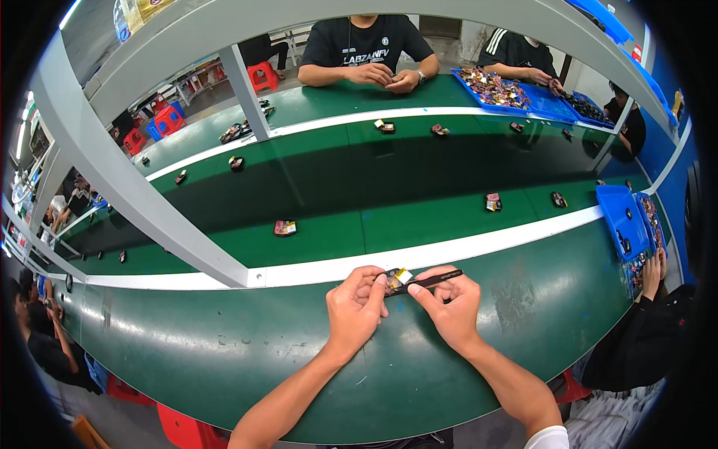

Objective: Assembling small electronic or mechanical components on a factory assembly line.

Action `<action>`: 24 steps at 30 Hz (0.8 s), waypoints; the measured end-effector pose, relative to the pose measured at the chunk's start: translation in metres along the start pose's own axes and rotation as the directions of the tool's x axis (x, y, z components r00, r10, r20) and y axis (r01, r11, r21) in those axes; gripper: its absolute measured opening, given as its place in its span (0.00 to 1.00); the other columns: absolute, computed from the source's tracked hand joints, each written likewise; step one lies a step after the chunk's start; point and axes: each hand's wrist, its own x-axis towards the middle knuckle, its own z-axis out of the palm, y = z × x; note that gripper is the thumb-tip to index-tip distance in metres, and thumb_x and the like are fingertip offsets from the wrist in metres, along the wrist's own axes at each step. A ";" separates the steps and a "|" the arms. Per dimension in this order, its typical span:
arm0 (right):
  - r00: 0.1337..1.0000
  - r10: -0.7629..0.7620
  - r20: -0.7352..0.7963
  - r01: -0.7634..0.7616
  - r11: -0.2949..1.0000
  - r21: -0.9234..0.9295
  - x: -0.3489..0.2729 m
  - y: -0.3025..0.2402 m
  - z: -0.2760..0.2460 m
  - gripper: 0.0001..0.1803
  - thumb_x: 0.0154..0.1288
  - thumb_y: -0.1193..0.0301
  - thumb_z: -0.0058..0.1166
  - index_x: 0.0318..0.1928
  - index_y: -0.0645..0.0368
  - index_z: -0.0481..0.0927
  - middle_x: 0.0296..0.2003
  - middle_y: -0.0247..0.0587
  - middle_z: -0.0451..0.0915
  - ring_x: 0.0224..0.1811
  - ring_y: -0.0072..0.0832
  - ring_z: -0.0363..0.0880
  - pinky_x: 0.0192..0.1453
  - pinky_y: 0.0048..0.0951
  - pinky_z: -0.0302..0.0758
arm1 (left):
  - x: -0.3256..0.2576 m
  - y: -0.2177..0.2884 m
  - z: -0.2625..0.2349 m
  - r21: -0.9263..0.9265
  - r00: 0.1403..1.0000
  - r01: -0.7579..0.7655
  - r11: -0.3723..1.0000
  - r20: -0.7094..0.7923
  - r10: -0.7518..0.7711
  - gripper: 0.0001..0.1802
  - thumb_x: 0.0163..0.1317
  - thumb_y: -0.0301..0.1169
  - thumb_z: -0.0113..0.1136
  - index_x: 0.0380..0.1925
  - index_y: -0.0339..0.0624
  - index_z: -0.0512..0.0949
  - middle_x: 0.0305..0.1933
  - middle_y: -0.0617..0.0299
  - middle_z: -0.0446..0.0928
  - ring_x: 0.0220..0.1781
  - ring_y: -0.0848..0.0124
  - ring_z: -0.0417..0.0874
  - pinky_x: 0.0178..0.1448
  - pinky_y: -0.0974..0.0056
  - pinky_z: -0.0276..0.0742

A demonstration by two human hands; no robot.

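Over the near green worktop, my left hand [354, 305] pinches a small black electronic part [392, 284] between thumb and fingers. A yellow-and-white label [403, 276] sticks up from its upper side. My right hand [456, 305] is closed round slim black tweezers [440, 278], whose narrow end points left at the part, close to the label. Whether the tips touch the label cannot be made out. My left fingers cover some of the part.
Beyond a white rail [434, 247], a green conveyor belt [329, 241] carries several small parts, one [285, 227] nearby. A grey frame post [142, 172] rises at left. Blue trays [624, 224] stand at right. Co-workers sit opposite and at both sides.
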 end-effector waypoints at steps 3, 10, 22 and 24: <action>0.995 0.094 0.039 -0.098 0.991 0.094 0.001 -0.001 -0.003 0.08 0.62 0.82 0.68 0.41 0.68 0.83 0.29 0.31 0.84 0.22 0.07 0.69 0.23 0.14 0.62 | 0.000 0.000 0.002 0.018 1.000 -0.015 1.000 0.011 0.015 0.08 0.71 0.21 0.59 0.46 0.26 0.79 0.37 0.52 0.84 0.21 0.77 0.80 0.19 0.73 0.71; 0.938 0.338 0.083 -0.347 0.890 0.296 0.005 -0.014 -0.004 0.08 0.62 0.85 0.65 0.42 0.71 0.81 0.34 0.44 0.86 0.40 0.24 0.88 0.43 0.19 0.82 | -0.002 -0.006 0.000 0.057 0.986 -0.166 0.984 0.019 0.165 0.09 0.70 0.19 0.59 0.48 0.27 0.79 0.36 0.53 0.85 0.22 0.76 0.81 0.21 0.73 0.73; 0.915 0.395 0.087 -0.402 0.864 0.303 0.006 -0.019 -0.008 0.09 0.63 0.85 0.64 0.43 0.72 0.81 0.36 0.48 0.87 0.39 0.25 0.87 0.45 0.21 0.82 | -0.002 -0.007 0.006 0.087 0.974 -0.225 0.971 -0.011 0.226 0.09 0.71 0.21 0.59 0.49 0.28 0.78 0.36 0.53 0.85 0.24 0.75 0.82 0.21 0.72 0.74; 0.913 0.401 0.074 -0.403 0.859 0.314 0.006 -0.020 -0.008 0.09 0.63 0.85 0.64 0.43 0.72 0.80 0.36 0.48 0.87 0.39 0.25 0.88 0.45 0.21 0.82 | -0.002 -0.006 0.006 0.084 0.975 -0.218 0.972 -0.012 0.220 0.09 0.71 0.21 0.59 0.49 0.28 0.78 0.36 0.53 0.85 0.24 0.75 0.83 0.21 0.72 0.74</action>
